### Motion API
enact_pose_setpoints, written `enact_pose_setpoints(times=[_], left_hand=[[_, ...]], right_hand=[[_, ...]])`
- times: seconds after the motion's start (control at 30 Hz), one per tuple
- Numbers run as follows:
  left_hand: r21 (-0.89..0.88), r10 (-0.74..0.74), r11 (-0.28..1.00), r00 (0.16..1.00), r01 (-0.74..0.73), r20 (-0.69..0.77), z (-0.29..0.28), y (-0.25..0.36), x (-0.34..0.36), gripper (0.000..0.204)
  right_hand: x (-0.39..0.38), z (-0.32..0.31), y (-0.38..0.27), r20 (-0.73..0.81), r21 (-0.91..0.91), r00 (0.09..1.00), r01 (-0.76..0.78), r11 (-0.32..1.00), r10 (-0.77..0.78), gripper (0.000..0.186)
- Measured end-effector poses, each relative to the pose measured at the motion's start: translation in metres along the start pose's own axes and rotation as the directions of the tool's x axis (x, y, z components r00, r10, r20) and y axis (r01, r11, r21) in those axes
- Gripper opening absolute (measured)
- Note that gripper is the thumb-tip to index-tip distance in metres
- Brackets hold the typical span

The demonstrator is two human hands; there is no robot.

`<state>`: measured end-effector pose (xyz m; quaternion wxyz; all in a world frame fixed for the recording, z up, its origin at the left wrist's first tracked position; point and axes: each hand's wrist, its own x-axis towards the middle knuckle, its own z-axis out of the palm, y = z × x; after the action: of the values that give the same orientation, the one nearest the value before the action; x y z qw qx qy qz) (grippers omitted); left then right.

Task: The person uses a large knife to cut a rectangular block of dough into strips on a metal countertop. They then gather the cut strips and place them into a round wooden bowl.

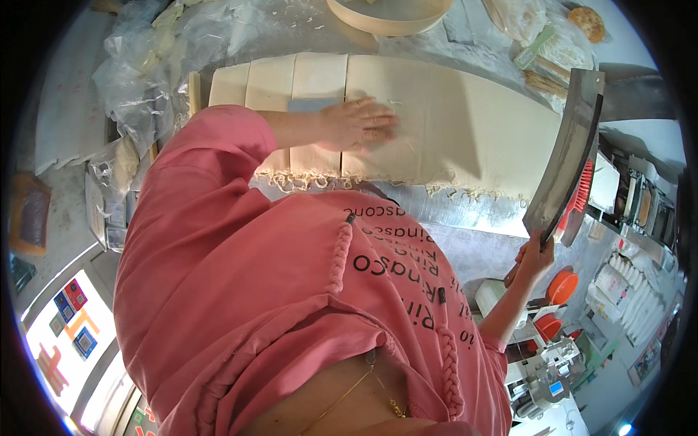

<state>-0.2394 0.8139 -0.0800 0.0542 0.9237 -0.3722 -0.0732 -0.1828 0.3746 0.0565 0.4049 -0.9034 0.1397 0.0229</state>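
Observation:
A wide slab of pale dough (pixel 451 123) lies on the metal work table (pixel 443 207), with straight cuts dividing its left part and ragged shreds along its near edge. Over the dough, my left hand (pixel 360 123) is spread flat, its fingertips slightly blurred; whether it presses down I cannot tell. A small flat grey piece (pixel 313 105) shows beside that wrist. Off to the right, my right hand (pixel 534 258) is closed round the handle of a large knife (pixel 563 156). Its long, broad blade points up and away, raised near the slab's right end.
Crumpled clear plastic (pixel 142 69) lies at the far left. A round shallow pan (pixel 389 25) stands behind the dough. A red-bristled brush (pixel 582 189) shows behind the knife. Lower right are orange bowls (pixel 562 287) and a white machine (pixel 542 378).

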Motion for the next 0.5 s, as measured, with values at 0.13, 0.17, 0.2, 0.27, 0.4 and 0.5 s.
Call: enact_pose_setpoints(times=[0.13, 0.17, 0.2, 0.27, 0.4, 0.5], left_hand=[[0.023, -0.63, 0.757, 0.739, 0.653, -0.239, -0.024, -0.094, 0.033, 0.048], [-0.067, -0.698, 0.704, 0.672, 0.707, -0.25, -0.034, -0.098, 0.036, 0.049], [-0.156, -0.761, 0.641, 0.595, 0.752, -0.259, -0.044, -0.101, 0.038, 0.049], [-0.294, -0.646, 0.761, 0.723, 0.579, -0.247, -0.054, -0.073, 0.047, 0.049], [-0.082, -0.458, 0.889, 0.871, 0.45, -0.181, -0.026, -0.042, 0.028, 0.049], [-0.223, -0.919, 0.385, 0.351, 0.895, -0.18, -0.012, -0.056, -0.014, 0.058]], right_hand=[[-0.019, -0.001, -0.002, 0.008, 0.007, 0.998, -0.056, 0.998, 0.056, 0.019], [-0.024, 0.001, -0.005, 0.011, 0.017, 0.997, -0.072, 0.997, 0.072, 0.019], [-0.025, 0.003, -0.006, 0.015, 0.034, 0.996, -0.083, 0.996, 0.082, 0.019], [-0.024, 0.005, 0.003, 0.021, 0.024, 0.995, -0.094, 0.995, 0.094, 0.019], [-0.029, 0.01, 0.005, 0.034, 0.058, 0.995, -0.097, 0.994, 0.095, 0.019], [-0.033, 0.018, 0.005, 0.039, 0.115, 0.991, -0.13, 0.985, 0.126, 0.019]])
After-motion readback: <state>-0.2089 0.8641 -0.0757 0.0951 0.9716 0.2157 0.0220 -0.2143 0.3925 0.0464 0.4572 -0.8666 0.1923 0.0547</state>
